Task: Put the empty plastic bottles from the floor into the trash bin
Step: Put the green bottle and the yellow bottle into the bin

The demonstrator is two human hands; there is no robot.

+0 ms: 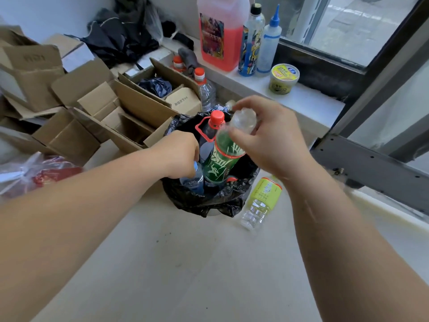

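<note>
A trash bin lined with a black bag (209,201) stands on the floor in front of me. My right hand (267,140) grips the clear bottom end of a green-labelled bottle (222,159), which points down into the bin. My left hand (181,154) is closed on a small blue-capped clear bottle (196,177) at the bin's left side. A large bottle with a red cap and red handle (214,122) stands in the bin behind them. An empty bottle with a yellow-green label (262,201) lies on the floor just right of the bin.
Open cardboard boxes (97,108) crowd the left. Two red-capped bottles (204,89) stand behind the bin. On the window ledge sit a pink liquid jug (220,36), two squeeze bottles and a yellow tub (284,77). A plastic bag with red contents (34,175) lies at left.
</note>
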